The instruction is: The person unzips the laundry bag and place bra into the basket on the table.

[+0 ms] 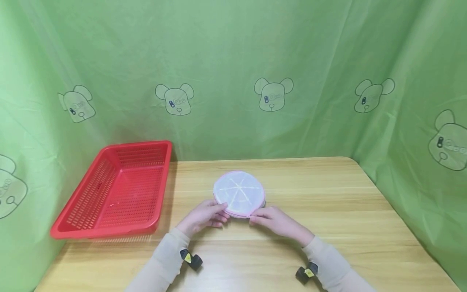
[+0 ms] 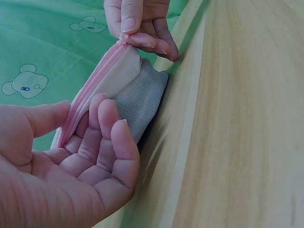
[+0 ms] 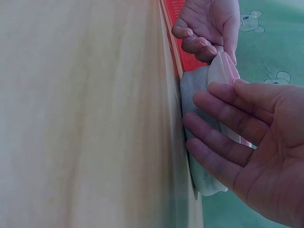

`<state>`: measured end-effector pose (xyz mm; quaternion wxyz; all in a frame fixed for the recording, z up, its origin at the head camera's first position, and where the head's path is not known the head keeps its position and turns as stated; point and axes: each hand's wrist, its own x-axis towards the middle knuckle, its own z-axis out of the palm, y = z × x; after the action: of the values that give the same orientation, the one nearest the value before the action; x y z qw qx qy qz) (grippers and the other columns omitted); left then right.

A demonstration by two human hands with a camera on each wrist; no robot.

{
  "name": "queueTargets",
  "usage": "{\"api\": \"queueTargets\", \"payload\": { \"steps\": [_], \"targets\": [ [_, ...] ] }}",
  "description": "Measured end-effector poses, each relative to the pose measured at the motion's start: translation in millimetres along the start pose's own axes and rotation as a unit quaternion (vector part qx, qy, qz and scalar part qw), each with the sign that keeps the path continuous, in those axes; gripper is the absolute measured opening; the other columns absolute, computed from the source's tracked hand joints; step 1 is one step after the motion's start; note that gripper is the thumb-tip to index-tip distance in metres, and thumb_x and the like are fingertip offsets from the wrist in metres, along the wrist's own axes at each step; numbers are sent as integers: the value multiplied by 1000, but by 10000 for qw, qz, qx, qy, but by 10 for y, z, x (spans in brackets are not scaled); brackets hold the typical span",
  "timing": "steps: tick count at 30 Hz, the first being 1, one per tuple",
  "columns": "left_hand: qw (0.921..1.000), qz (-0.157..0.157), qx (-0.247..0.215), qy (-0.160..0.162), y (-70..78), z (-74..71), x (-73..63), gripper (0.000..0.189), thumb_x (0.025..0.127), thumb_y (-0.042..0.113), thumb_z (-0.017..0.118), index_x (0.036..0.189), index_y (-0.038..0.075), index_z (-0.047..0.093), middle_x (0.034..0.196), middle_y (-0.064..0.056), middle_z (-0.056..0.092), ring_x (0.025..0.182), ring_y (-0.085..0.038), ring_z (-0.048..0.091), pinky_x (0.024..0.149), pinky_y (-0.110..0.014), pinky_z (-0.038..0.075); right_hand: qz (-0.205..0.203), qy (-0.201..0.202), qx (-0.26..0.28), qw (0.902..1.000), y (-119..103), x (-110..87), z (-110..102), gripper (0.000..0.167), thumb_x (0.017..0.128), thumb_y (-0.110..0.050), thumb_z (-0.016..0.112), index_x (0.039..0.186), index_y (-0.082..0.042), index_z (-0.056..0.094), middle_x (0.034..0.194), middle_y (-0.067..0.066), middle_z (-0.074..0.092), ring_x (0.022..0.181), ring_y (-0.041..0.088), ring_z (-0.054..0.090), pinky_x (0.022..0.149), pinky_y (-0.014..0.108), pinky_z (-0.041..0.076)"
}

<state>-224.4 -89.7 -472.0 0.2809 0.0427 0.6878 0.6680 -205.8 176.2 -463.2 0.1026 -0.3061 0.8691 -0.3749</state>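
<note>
A round zip pouch (image 1: 238, 192) with a pale citrus-slice face and a pink edge is at the middle of the table, its near side tilted up. My left hand (image 1: 204, 215) pinches its near-left rim, thumb on top and fingers below. At the near-right rim my right hand (image 1: 279, 221) pinches the zipper pull (image 2: 124, 39) between thumb and forefinger, the other fingers loosely spread. The pink zipper (image 2: 90, 85) looks closed along the visible stretch. Grey mesh fabric (image 2: 137, 97) shows beneath the white side of the pouch, close over the tabletop.
To the left stands a red plastic basket (image 1: 159, 198) with perforated walls. The light wooden table (image 1: 328, 251) ends at a green curtain (image 1: 226, 134) printed with bear heads, which hangs behind it and along both sides. Each wrist wears a small black camera.
</note>
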Motion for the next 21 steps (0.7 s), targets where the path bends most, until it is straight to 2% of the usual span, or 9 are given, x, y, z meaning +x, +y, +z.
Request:
{"api": "queueTargets", "payload": {
  "steps": [21],
  "targets": [
    [9999, -18, 121, 54, 15, 10, -5, 27, 98, 27, 56, 102, 1, 59, 79, 0, 65, 71, -10, 61, 66, -22, 55, 102, 4, -200, 9997, 41, -10, -65, 26, 99, -32, 53, 96, -16, 74, 92, -5, 74, 88, 5, 65, 87, 27, 54]
  ]
}}
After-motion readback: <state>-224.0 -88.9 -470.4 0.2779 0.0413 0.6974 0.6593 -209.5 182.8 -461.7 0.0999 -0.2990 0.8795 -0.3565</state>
